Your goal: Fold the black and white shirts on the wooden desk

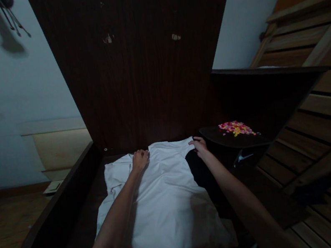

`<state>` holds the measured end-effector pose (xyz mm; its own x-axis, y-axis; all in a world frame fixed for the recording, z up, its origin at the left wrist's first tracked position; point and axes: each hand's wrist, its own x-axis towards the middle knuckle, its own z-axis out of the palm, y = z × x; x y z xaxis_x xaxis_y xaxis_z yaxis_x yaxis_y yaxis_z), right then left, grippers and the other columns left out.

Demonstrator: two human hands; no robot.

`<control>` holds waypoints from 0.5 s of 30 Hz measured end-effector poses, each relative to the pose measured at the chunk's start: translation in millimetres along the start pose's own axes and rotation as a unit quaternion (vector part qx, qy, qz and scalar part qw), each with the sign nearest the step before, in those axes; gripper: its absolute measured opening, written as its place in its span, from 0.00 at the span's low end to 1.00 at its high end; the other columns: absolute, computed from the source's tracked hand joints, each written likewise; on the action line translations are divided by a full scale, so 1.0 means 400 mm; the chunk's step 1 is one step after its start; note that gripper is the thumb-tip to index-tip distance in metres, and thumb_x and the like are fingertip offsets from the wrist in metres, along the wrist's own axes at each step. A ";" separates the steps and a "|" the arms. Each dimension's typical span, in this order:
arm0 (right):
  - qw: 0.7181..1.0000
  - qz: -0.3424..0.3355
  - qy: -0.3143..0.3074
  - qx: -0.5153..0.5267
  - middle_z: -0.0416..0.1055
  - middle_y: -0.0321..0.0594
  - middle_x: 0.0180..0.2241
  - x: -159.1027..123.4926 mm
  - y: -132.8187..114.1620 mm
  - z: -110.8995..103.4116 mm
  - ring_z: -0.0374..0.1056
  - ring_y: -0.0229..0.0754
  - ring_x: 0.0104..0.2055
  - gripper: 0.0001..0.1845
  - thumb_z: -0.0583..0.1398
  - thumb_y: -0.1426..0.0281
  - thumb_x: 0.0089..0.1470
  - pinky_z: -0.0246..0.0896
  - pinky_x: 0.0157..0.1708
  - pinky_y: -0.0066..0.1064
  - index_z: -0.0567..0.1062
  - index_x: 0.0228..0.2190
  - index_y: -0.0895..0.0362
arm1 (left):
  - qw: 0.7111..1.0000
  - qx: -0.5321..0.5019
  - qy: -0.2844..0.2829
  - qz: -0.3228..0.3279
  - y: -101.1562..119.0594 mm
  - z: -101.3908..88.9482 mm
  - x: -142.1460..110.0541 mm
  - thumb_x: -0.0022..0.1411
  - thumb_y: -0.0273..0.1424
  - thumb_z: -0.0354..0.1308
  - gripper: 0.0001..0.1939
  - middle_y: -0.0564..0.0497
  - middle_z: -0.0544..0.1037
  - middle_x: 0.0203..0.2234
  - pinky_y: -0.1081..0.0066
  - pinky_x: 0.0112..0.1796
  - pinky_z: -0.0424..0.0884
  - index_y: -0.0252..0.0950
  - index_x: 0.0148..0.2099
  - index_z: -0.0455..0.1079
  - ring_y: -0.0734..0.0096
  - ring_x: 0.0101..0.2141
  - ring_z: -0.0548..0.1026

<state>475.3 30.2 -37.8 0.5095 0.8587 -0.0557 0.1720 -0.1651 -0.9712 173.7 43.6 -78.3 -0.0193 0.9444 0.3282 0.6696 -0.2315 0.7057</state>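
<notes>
White garment (pixel 167 195) is spread on a dark bench (pixel 77 223), extended from left of the left fingers across to the right fingers. It is touched by the curled fingers of the left hand (pixel 140 160); whether cloth is pinched there cannot be told. Its far right corner is grasped between thumb and fingers of the right hand (pixel 199 145). Right of those fingers, pink and yellow pieces (pixel 236 128) are borne, loosely heaped, on a dark shelf (pixel 213 135).
</notes>
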 end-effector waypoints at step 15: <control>0.941 -0.218 -0.250 -0.066 0.70 0.34 0.27 -0.116 -0.025 0.082 0.63 0.33 0.22 0.08 0.57 0.64 0.48 0.59 0.20 0.24 0.70 0.29 0.56 | 0.969 -0.201 -0.078 -0.122 0.135 0.068 0.023 0.61 0.39 0.56 0.14 0.54 0.70 0.17 0.72 0.25 0.64 0.32 0.39 0.71 0.72 0.20 0.70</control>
<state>422.2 7.8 -33.2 -0.0892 0.9744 0.2062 0.3929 0.2246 -0.8917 229.9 46.1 -54.1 -0.0071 0.9990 0.0448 0.3152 -0.0403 0.9482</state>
